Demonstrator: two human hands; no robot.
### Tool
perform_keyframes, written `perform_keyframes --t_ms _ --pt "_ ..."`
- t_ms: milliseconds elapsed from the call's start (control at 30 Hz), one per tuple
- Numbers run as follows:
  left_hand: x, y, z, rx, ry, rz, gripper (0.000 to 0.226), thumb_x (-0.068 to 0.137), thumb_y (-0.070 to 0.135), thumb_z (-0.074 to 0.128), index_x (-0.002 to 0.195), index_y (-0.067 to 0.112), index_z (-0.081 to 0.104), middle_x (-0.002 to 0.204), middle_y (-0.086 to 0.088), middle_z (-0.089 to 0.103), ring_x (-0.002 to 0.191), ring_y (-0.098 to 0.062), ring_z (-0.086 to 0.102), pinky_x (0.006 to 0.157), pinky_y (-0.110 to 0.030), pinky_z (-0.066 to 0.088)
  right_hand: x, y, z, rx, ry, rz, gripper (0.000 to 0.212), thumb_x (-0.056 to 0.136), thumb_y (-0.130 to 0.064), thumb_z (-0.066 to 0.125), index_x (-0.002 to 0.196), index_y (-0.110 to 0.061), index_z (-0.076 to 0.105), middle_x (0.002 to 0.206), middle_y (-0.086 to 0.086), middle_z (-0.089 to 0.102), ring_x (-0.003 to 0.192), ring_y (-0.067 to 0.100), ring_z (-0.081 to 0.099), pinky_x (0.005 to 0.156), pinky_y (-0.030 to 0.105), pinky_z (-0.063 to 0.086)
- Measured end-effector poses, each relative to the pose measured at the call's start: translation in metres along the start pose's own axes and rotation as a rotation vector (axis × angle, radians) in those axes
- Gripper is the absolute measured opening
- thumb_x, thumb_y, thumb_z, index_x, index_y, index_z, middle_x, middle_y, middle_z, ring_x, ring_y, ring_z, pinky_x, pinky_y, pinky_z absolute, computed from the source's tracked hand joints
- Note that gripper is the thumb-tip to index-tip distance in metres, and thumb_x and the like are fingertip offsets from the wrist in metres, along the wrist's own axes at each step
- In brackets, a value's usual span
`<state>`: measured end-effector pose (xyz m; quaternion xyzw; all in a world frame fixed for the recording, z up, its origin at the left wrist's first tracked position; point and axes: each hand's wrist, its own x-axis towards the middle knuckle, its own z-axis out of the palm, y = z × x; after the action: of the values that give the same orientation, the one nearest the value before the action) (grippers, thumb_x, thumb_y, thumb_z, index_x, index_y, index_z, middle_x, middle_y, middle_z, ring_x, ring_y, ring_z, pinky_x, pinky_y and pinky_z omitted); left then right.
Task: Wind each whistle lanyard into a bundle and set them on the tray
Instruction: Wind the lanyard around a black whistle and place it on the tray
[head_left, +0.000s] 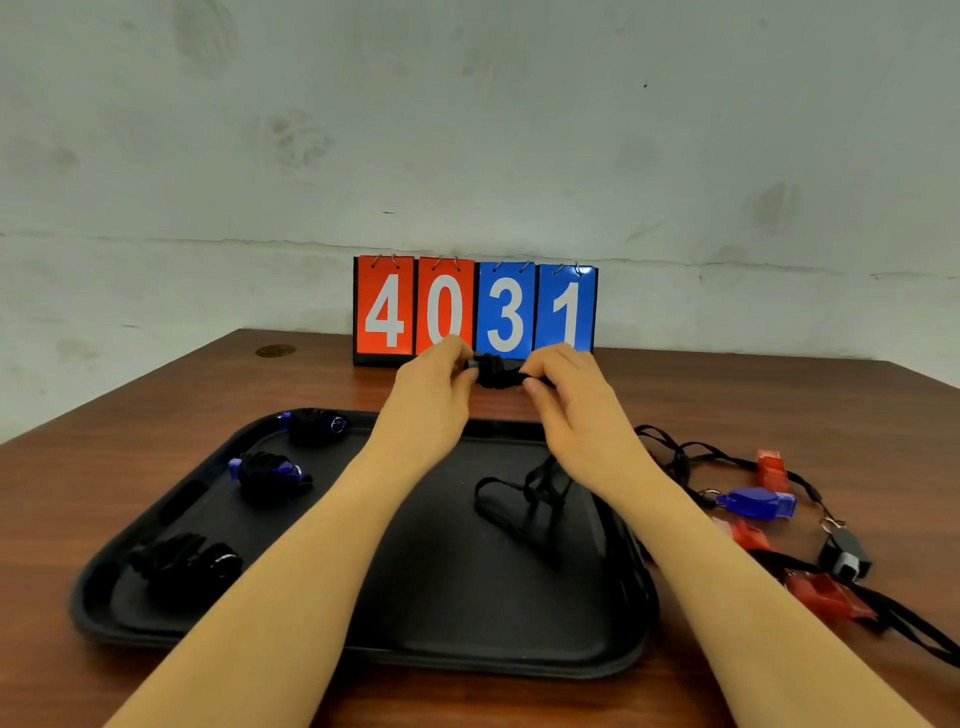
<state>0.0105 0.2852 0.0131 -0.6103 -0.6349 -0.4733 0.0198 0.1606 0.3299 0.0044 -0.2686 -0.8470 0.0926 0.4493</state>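
Note:
Above the far edge of the black tray (395, 613), my left hand (434, 382) and my right hand (563, 382) together hold a black whistle with its lanyard partly wound around it (496, 370). The loose rest of that lanyard (524, 501) hangs from my right hand down onto the tray. Three wound bundles lie along the tray's left side: one with a blue whistle at the far corner (314, 425), another blue one (272, 473) below it, and a black one (187, 564) near the front.
To the right of the tray, loose whistles lie on the wooden table with tangled black lanyards: a blue one (758, 503), a grey one (847, 556) and several red ones (826, 597). A flip scoreboard (475, 312) reading 4031 stands at the back against the wall.

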Motion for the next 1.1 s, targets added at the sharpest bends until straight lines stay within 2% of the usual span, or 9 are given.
perform_keyframes --t_ms 133,200,300,433,633,733,833,967,1100 --pt "0.0 0.001 -0.001 -0.004 -0.009 0.047 0.011 0.094 0.012 0.048 0.103 0.011 0.054 0.09 0.003 0.054 0.08 -0.011 0.054 0.065 -0.007 0.038 -0.001 0.005 0.004 -0.072 0.119 -0.089 0.017 0.092 -0.013 0.045 0.098 -0.004 0.059 0.103 0.004 0.057 0.096 0.014 0.052 0.086 0.018 0.041" --pt "-0.002 0.002 -0.001 -0.006 -0.025 0.075 0.014 0.094 0.013 0.048 0.106 0.011 0.055 0.09 0.004 0.053 0.08 -0.009 0.053 0.067 -0.007 0.038 -0.001 0.004 0.004 -0.044 0.15 -0.074 0.018 0.092 -0.015 0.045 0.098 -0.004 0.059 0.102 0.005 0.058 0.093 0.011 0.054 0.082 0.02 0.043" --pt "-0.002 0.002 -0.002 -0.005 -0.043 0.111 0.014 0.094 0.014 0.049 0.106 0.013 0.056 0.092 0.005 0.055 0.083 -0.009 0.053 0.069 -0.007 0.038 -0.001 0.004 0.004 -0.021 0.168 -0.046 0.02 0.093 -0.016 0.046 0.099 -0.004 0.061 0.095 0.003 0.06 0.085 0.009 0.054 0.074 0.017 0.043" --pt "-0.002 0.002 -0.002 -0.012 -0.074 0.14 0.016 0.094 0.016 0.05 0.108 0.015 0.056 0.095 0.008 0.054 0.085 -0.004 0.05 0.068 -0.002 0.038 0.0 0.002 0.001 0.042 0.226 0.018 0.012 0.091 -0.008 0.054 0.098 -0.006 0.064 0.091 -0.001 0.061 0.087 0.005 0.054 0.078 0.006 0.043" --pt "-0.003 0.004 -0.003 -0.013 -0.105 0.157 0.017 0.094 0.017 0.049 0.11 0.016 0.055 0.098 0.007 0.055 0.086 -0.004 0.049 0.07 0.005 0.035 0.0 -0.003 -0.007 0.318 0.227 0.273 0.011 0.087 -0.013 0.062 0.092 -0.019 0.07 0.084 -0.011 0.067 0.087 0.005 0.062 0.084 0.024 0.051" --pt "-0.003 0.005 -0.005 -0.014 -0.122 0.164 0.017 0.094 0.017 0.049 0.11 0.017 0.056 0.098 0.007 0.055 0.084 -0.003 0.05 0.07 0.002 0.036 0.002 -0.004 -0.012 0.467 0.235 0.353 0.014 0.082 -0.013 0.068 0.082 -0.027 0.07 0.077 -0.009 0.07 0.072 0.003 0.063 0.074 0.021 0.053" --pt "-0.004 0.006 -0.008 -0.028 -0.159 0.157 0.018 0.094 0.018 0.048 0.111 0.02 0.055 0.099 0.007 0.057 0.086 -0.004 0.052 0.069 -0.004 0.038 0.002 -0.006 -0.016 0.593 0.218 0.405 0.011 0.08 -0.012 0.069 0.081 -0.023 0.072 0.076 -0.001 0.071 0.066 0.008 0.063 0.065 0.016 0.053" --pt "-0.005 0.01 -0.013 -0.133 -0.225 0.133 0.014 0.095 0.02 0.047 0.106 0.025 0.055 0.092 0.009 0.06 0.089 -0.007 0.057 0.075 -0.011 0.04 0.003 -0.008 -0.019 0.712 0.17 0.408 0.01 0.082 -0.011 0.066 0.084 -0.018 0.072 0.078 -0.001 0.073 0.077 0.011 0.067 0.068 0.016 0.054" --pt "-0.006 0.017 -0.017 -0.289 -0.207 0.099 0.011 0.094 0.018 0.049 0.1 0.023 0.056 0.088 0.01 0.063 0.084 -0.001 0.061 0.079 -0.012 0.042 0.005 -0.006 -0.02 0.881 0.172 0.443 0.017 0.083 -0.008 0.063 0.078 -0.021 0.074 0.075 0.001 0.072 0.068 0.018 0.061 0.067 0.027 0.054"
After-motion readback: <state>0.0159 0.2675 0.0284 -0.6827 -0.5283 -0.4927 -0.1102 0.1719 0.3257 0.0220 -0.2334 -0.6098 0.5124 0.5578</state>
